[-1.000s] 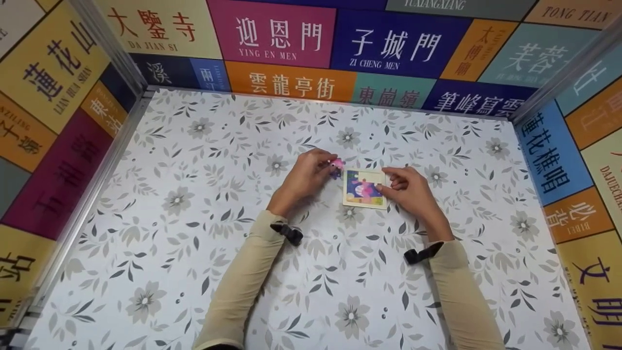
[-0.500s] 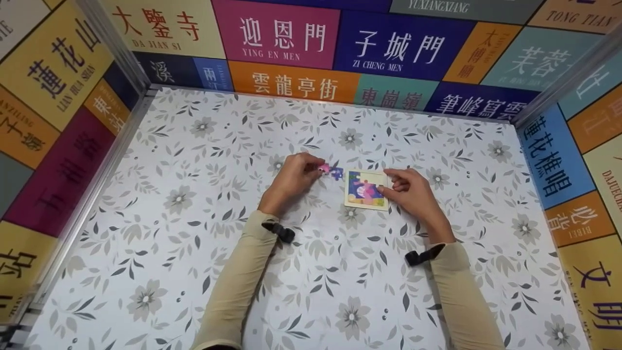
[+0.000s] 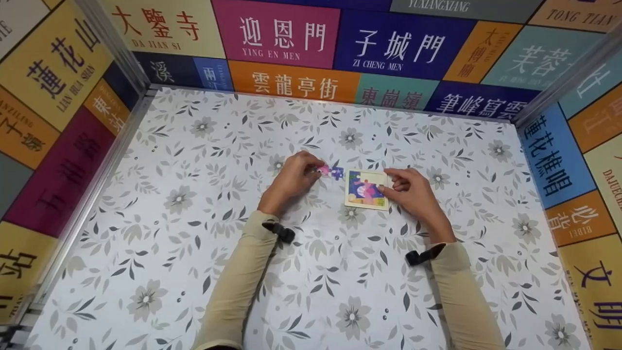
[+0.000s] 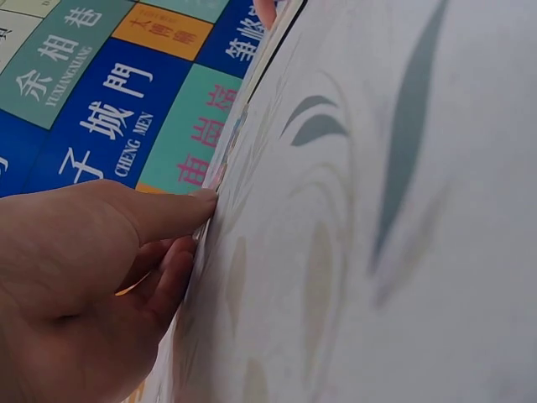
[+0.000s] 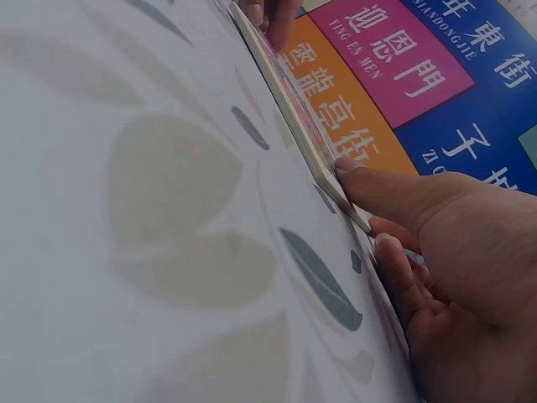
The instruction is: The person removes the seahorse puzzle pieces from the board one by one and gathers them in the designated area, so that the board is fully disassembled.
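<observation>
Left of the small square puzzle tray (image 3: 367, 207), my left hand (image 3: 294, 176) pinches a pink jigsaw piece (image 3: 323, 169) between thumb and fingertips, low at the tabletop. A purple jigsaw piece (image 3: 336, 173) lies between that piece and the tray, right beside the pink one. Inside the tray are joined pieces with a pink figure on blue; its upper right part shows bare cream board. My right hand (image 3: 412, 190) grips the tray's right side, thumb on the rim, as the right wrist view shows at the tray edge (image 5: 306, 159).
The table (image 3: 146, 243) has a white cover printed with grey flowers and leaves. Colourful panels with large characters (image 3: 284, 36) wall it in at the back and both sides. Black camera straps (image 3: 282, 232) sit on both wrists.
My left hand has drawn the pink piece left and down, off the purple piece, which now shows apart from it. The right hand and tray keep their place.
</observation>
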`<state>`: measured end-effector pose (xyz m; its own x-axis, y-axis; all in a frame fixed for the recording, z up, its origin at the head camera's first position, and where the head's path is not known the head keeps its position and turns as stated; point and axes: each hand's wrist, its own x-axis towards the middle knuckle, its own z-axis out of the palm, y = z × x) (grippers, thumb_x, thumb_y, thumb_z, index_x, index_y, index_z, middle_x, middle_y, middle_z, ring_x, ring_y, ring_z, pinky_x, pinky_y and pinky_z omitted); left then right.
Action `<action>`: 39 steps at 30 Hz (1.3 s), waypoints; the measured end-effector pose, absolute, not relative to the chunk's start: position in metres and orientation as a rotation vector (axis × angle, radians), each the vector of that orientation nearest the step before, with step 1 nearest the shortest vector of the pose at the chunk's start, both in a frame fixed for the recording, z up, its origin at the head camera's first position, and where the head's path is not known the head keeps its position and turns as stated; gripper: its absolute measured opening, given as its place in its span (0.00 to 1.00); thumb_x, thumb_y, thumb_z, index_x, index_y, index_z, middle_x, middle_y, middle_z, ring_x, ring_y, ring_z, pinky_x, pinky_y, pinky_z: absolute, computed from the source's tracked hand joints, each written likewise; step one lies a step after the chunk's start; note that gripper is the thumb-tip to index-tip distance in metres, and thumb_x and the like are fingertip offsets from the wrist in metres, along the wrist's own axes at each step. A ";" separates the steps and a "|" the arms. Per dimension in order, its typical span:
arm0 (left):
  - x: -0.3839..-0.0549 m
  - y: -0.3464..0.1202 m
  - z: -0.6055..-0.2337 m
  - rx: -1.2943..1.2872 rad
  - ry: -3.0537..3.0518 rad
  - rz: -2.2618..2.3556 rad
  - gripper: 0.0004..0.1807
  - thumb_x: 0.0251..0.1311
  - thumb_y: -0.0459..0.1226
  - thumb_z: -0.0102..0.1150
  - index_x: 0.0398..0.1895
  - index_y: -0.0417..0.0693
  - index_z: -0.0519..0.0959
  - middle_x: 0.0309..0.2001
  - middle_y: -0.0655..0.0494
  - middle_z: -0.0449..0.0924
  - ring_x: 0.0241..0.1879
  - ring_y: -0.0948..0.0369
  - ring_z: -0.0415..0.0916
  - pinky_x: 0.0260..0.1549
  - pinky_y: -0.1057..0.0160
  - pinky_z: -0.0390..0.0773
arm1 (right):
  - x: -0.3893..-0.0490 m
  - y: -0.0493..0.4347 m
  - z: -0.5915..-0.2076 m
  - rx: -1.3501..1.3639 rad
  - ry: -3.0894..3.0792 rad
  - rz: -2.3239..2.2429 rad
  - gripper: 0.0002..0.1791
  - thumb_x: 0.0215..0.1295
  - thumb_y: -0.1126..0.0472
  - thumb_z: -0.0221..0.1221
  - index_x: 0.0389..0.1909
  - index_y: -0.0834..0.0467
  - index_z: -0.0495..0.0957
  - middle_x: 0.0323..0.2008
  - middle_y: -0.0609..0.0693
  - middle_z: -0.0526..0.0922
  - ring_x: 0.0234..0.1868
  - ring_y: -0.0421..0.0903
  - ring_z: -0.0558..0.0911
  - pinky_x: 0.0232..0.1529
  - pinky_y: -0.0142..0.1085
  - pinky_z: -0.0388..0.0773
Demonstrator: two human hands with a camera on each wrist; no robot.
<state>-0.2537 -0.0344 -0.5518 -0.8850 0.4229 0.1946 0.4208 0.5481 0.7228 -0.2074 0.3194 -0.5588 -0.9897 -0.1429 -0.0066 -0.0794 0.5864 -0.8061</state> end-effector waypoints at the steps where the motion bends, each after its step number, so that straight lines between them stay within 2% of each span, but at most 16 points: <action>1: -0.253 -0.034 -0.552 0.753 2.761 1.284 0.15 0.68 0.29 0.69 0.57 0.39 0.89 0.53 0.42 0.86 0.53 0.47 0.82 0.57 0.52 0.81 | -0.207 0.319 -0.559 -0.193 2.735 -1.383 0.32 0.66 0.49 0.76 0.69 0.53 0.83 0.47 0.55 0.78 0.43 0.43 0.80 0.43 0.20 0.78; 7: -0.253 -0.035 -0.551 0.755 2.743 1.260 0.16 0.69 0.31 0.68 0.58 0.38 0.88 0.55 0.41 0.85 0.57 0.47 0.81 0.61 0.51 0.80 | -0.207 0.320 -0.560 -0.248 2.754 -1.384 0.32 0.67 0.50 0.75 0.70 0.55 0.82 0.49 0.59 0.80 0.43 0.42 0.80 0.44 0.19 0.76; 15: -0.253 -0.037 -0.550 0.767 2.719 1.267 0.17 0.69 0.31 0.68 0.60 0.37 0.87 0.56 0.40 0.84 0.57 0.46 0.81 0.63 0.50 0.79 | -0.209 0.321 -0.562 -0.228 2.762 -1.350 0.32 0.67 0.46 0.75 0.70 0.52 0.82 0.48 0.55 0.79 0.43 0.42 0.81 0.44 0.19 0.77; 25: -0.256 -0.038 -0.546 0.708 2.659 1.294 0.28 0.67 0.33 0.69 0.70 0.35 0.78 0.58 0.38 0.84 0.58 0.46 0.81 0.65 0.52 0.79 | -0.209 0.321 -0.561 -0.222 2.755 -1.339 0.33 0.67 0.46 0.75 0.71 0.51 0.82 0.49 0.55 0.79 0.44 0.44 0.81 0.44 0.20 0.77; 34: -0.254 -0.027 -0.544 0.775 2.625 1.365 0.27 0.65 0.30 0.67 0.68 0.34 0.80 0.58 0.36 0.85 0.58 0.45 0.85 0.65 0.51 0.81 | -0.209 0.320 -0.561 -0.221 2.753 -1.344 0.32 0.67 0.48 0.75 0.70 0.52 0.82 0.49 0.55 0.79 0.43 0.41 0.81 0.45 0.19 0.77; 39: -0.249 -0.008 -0.541 0.847 2.582 1.356 0.23 0.69 0.31 0.68 0.66 0.36 0.82 0.58 0.38 0.85 0.57 0.46 0.85 0.62 0.52 0.83 | -0.208 0.320 -0.561 -0.222 2.758 -1.345 0.32 0.68 0.48 0.74 0.70 0.53 0.82 0.49 0.57 0.79 0.43 0.40 0.80 0.45 0.18 0.76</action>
<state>-0.2485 -0.0081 -0.5415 -0.8394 0.5196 0.1594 0.4263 0.4475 0.7861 -0.2084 0.3198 -0.5611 -0.9875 -0.1578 0.0052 -0.1012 0.6076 -0.7878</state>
